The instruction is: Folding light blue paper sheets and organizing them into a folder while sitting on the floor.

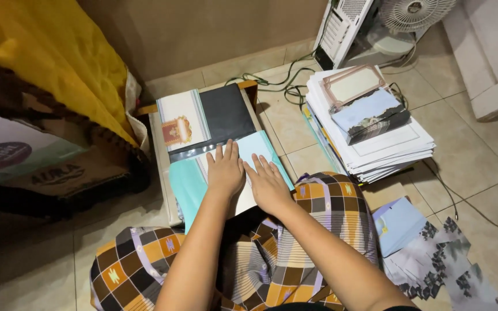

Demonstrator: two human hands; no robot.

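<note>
Both hands lie flat, palms down, side by side on a teal folder (260,151) that rests on a low wooden surface (159,151) in front of the person's lap. The left hand (225,171) and right hand (268,185) have their fingers stretched out and released, gripping nothing; pressed like this they seem to be smoothing the thin, glossy sheet and keeping it from sliding.

Just beyond the fingertips, on the far part of the surface, lie a dark grey plastic sleeve (227,115) and, to its left, a white card (181,120) with a gold-and-red emblem, both flat and overlapping the folder's far edge.

To the right, on the tiled floor (479,155), stands a thick stack of paper (387,147), squared up, with a framed certificate sheet (353,85) and a small dark booklet bundle (370,115) lying on top. Near right, loose patterned sheets (439,259) fan across the floor. A cardboard box (30,161) under yellow cloth (41,57) stands at the left, and a fan (416,12) at the far right.
</note>
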